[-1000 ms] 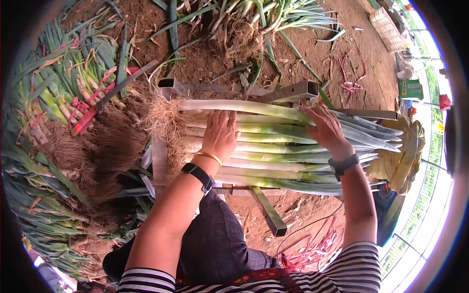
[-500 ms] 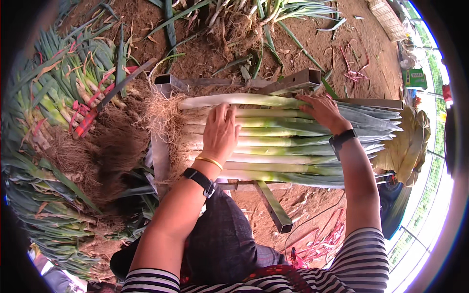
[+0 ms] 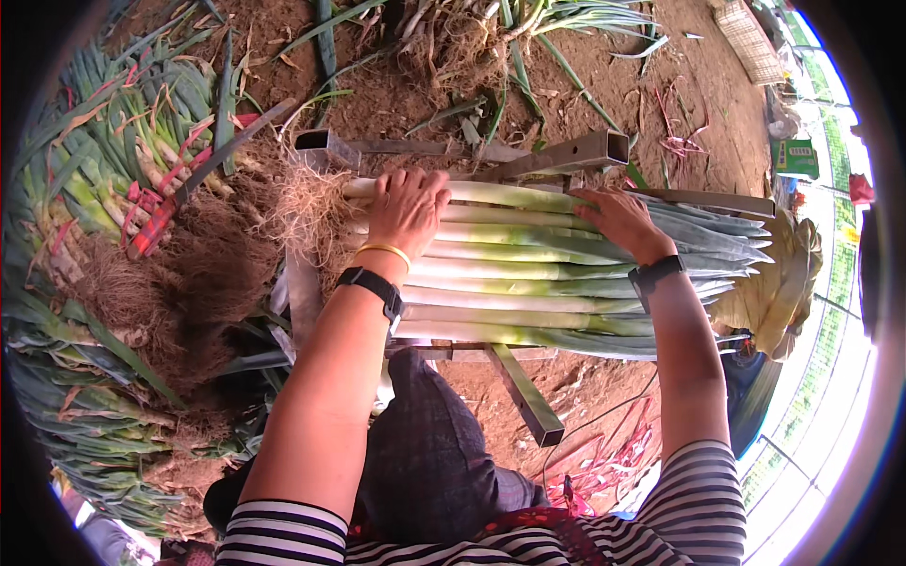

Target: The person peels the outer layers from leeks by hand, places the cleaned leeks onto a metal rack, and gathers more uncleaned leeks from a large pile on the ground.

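A row of several leeks lies side by side across a metal frame, roots to the left and green tops to the right. Along the row's far edge rests one leek. My left hand is closed over its white shaft near the tangled roots, fingers bent across it. Farther along, my right hand curls over the same leek where white turns to green. The fingertips of both hands are partly hidden.
Bundled leeks with pink ties fill the left side. On them lies a long knife with a red-wrapped handle. More leeks lie on the soil beyond. Square metal tubes jut out near my knee; red strips litter the ground.
My left hand has moved left and away from me, from the row onto the far leek's shaft, its fingers now over it. My right hand stays on the green part, nearly still.
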### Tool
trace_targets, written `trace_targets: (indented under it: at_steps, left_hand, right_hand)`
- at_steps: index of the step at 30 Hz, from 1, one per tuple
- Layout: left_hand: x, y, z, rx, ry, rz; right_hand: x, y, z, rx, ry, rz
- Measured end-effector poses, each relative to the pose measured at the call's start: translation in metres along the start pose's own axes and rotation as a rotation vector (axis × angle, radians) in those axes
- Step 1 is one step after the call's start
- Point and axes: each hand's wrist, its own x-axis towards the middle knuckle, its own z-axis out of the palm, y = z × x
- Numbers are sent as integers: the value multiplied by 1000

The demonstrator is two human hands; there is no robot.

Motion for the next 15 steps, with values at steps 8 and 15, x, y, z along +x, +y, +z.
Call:
trace_targets:
  at_steps: [8,15]
  left_hand:
    - [2,-1,-2,268,-226,-14]
    - [0,8,-7,199,-276,-89]
  right_hand:
    - [-7,-46,-32,23,-125,84]
    - [-8,-46,-31,-54,-59,34]
